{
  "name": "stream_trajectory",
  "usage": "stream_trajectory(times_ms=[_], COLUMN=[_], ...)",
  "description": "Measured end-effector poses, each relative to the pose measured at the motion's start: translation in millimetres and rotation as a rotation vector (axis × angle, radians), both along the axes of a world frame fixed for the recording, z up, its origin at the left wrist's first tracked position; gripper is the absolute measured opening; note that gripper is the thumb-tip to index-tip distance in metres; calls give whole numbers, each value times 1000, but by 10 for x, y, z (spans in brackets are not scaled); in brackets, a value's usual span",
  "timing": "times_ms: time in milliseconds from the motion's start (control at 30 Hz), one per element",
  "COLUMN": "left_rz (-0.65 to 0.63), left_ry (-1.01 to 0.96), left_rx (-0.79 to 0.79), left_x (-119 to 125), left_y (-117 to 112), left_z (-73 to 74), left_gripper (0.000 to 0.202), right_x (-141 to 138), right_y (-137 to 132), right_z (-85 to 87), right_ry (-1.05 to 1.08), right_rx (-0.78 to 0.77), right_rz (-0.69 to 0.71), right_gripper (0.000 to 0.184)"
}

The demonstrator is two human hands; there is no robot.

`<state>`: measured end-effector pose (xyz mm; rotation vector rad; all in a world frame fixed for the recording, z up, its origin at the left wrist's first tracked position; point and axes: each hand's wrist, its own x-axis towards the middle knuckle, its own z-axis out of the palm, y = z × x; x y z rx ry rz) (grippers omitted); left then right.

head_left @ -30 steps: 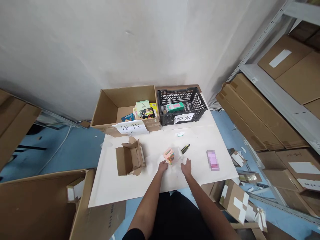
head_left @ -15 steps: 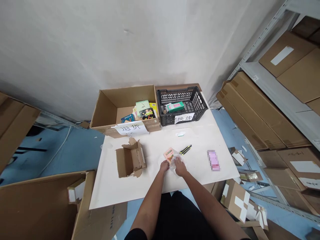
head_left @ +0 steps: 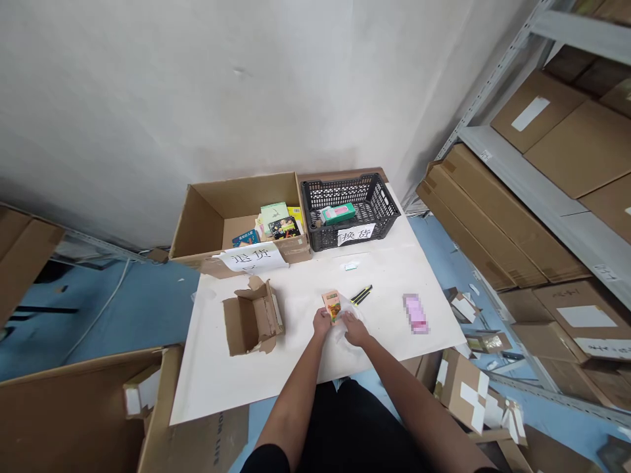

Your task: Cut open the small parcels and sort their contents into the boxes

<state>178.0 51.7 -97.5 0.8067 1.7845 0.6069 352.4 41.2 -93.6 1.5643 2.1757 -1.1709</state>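
Observation:
Near the front of the table, my left hand point(head_left: 322, 322) is closed on the lower left edge of a small orange booklet-like pack point(head_left: 332, 302) with a coloured picture. It could be a thin box; its thickness does not show. Clear plastic wrapping point(head_left: 340, 336) lies crumpled beneath and to the right of it. My right hand point(head_left: 355, 329) is closed on this plastic, fingertips beside the pack's lower right corner. Beyond my right hand lie black-and-yellow cutters point(head_left: 361, 295).
A torn open carton point(head_left: 252, 318) stands at left on the white table point(head_left: 207, 387). Behind are a cardboard box point(head_left: 236, 187) with books and a black crate point(head_left: 369, 213) holding a green pack point(head_left: 338, 213). A blurred pink item point(head_left: 415, 313) lies right. Shelves of cartons point(head_left: 503, 210) flank the table.
The orange pack now stands out more from the plastic, tilted more upright in my left hand. My right hand's fingers have drawn in from lying spread on the plastic. The view has shifted slightly.

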Motion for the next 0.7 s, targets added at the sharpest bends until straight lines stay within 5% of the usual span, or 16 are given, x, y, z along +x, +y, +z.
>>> stream_trajectory(times_ms=[200,333,467,567,700], left_rz=[121,120,77,48,17], left_ry=[-14,-112,-366,-423,-479], left_rx=[159,241,275,248,272], left_x=[-317,-517,-552,-482,-356], left_y=[9,3,-10,-9,26], left_z=[312,560,797,962,1155], left_gripper=[41,56,63,62,71], right_x=[74,-8,-134,-115,68], right_y=[-83,-22,160,294,366], right_z=[126,284,529,740,1029], right_ry=[67,446,844,1083,1153], right_rx=[40,177,-8,-101,-181], right_rz=[-138,-503,-818,-855,-887], right_gripper=[89,72,71,65,58])
